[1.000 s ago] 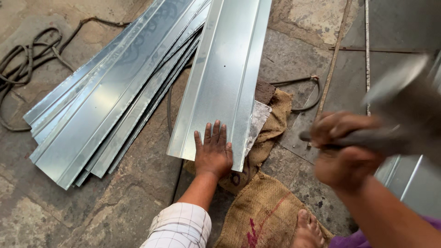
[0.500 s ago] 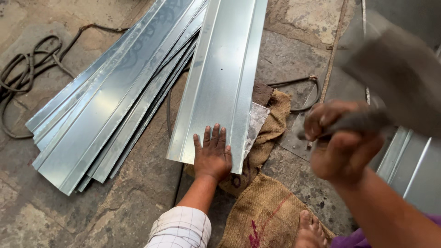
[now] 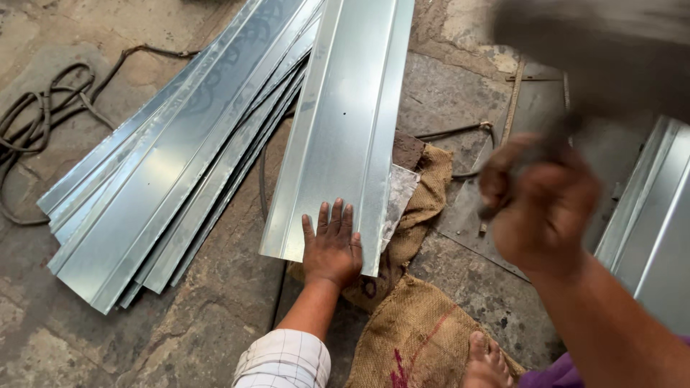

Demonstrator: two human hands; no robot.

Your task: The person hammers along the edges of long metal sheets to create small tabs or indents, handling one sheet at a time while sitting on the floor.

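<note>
Two hands are at work over the stone floor (image 3: 215, 338), and they are doing very different things. Nearest, at the bottom edge, a bare foot (image 3: 485, 359) rests on a piece of burlap sacking (image 3: 417, 330), and a checked sleeve (image 3: 284, 359) leads up to the left hand (image 3: 332, 244). That hand lies flat, fingers spread and pointing away, palm pressed on the near end of a folded galvanised metal sheet (image 3: 345, 122). The sheet's long axis runs from that hand straight away up the floor, tilting slightly to the right as it goes, so the left hand is the one on it and pins its near end over the sacking. The right hand (image 3: 539, 201) is off to the right of the sheet and raised above it, clear of the metal; it is blurred, but looks closed in a fist around a dark handle, and the large grey smear above it looks like the head of a mallet (image 3: 596, 50), though I cannot make out its shape. A scrap of thin sheet (image 3: 399, 197) pokes out beside the right edge. Farther left, a fanned stack of similar metal sheets (image 3: 165, 179) lies well apart from the hands, a coiled cable (image 3: 43, 122) beyond it, and more sheets (image 3: 654, 230) lie at the right edge.
</note>
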